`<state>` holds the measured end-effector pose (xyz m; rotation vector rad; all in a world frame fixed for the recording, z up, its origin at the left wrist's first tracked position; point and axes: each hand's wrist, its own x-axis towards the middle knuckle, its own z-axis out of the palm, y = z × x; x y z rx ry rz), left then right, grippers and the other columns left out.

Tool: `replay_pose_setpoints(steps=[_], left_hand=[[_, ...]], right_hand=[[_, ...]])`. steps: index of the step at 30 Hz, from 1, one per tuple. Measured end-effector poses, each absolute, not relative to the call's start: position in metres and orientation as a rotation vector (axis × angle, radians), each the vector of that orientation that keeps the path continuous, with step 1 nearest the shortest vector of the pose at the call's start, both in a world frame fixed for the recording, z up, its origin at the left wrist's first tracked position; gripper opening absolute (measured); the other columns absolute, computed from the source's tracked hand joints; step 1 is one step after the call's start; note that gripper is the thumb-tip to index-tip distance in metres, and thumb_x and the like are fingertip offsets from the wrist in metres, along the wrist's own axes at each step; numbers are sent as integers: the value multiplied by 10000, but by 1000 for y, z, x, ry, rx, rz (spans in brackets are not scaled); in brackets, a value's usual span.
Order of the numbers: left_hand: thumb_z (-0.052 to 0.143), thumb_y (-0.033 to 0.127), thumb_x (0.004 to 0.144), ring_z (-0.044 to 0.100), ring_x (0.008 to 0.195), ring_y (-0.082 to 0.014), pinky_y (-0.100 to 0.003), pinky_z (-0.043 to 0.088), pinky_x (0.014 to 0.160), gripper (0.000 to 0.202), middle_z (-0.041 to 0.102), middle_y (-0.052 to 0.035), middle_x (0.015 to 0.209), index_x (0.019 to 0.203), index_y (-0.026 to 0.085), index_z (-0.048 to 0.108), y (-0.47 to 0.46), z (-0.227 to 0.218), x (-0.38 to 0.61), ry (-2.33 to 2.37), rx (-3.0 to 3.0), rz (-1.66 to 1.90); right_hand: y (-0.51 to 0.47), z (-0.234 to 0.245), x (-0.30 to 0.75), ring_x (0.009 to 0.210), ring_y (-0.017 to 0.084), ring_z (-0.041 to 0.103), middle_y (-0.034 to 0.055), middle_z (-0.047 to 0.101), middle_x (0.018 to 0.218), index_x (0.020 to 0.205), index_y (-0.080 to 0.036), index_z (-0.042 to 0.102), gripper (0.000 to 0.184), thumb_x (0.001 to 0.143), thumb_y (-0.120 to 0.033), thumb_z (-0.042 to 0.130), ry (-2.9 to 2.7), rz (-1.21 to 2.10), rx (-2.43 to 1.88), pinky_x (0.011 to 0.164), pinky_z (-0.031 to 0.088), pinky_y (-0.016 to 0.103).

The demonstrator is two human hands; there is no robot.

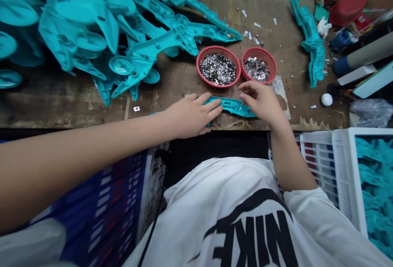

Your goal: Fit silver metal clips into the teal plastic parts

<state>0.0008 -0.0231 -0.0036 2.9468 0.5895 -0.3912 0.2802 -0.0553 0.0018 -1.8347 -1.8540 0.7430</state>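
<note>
My left hand (190, 115) and my right hand (260, 101) both grip a long teal plastic moulded part (231, 106) low over the bench's near edge. My left fingers lie across one end of it, and part of it is hidden under that hand. My right fingertips pinch the other end. Just beyond my hands stand two small red mesh baskets (218, 66) (258, 65), both filled with small shiny metal pieces. A large heap of similar teal moulded parts (82, 29) lies to the left of the baskets.
The worn wooden bench (67, 99) carries scattered small bits. A lone teal part (312, 41) lies to the right, beside a cluttered corner with a red oval container (347, 9). A white crate (344, 164) of teal parts stands at lower right, and a blue crate (104, 201) at lower left.
</note>
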Motion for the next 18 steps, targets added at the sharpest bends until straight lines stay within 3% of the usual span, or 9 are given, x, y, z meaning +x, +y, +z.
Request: replay_pose_setpoints(steps=[4, 12, 18], left_hand=[[755, 401, 1085, 553, 1655, -500, -558, 570, 1218, 816, 512, -209, 1919, 1829, 153, 528, -21, -8, 0, 592, 2940, -336], [753, 387, 1081, 521, 1676, -539, -594, 532, 1264, 862, 496, -236, 1920, 1858, 134, 479, -21, -12, 0, 584, 2902, -334], [741, 392, 1102, 510, 1683, -549, -611, 525, 1297, 885, 451, -241, 1946, 1880, 109, 428, -22, -6, 3, 572, 2918, -420]], right_hand=[[-57, -1, 262, 1005, 284, 853, 93, 922, 1090, 1141, -209, 949, 264, 989, -163, 739, -1945, 831, -1892, 1028, 670, 415], [-47, 2, 260, 1132, 322, 870, 119, 934, 1208, 1195, -222, 979, 378, 1035, -138, 646, -2174, 779, -1909, 1137, 656, 456], [-43, 7, 262, 944, 283, 829, 100, 916, 1029, 1149, -194, 958, 334, 970, -150, 680, -2122, 796, -1958, 1027, 665, 429]])
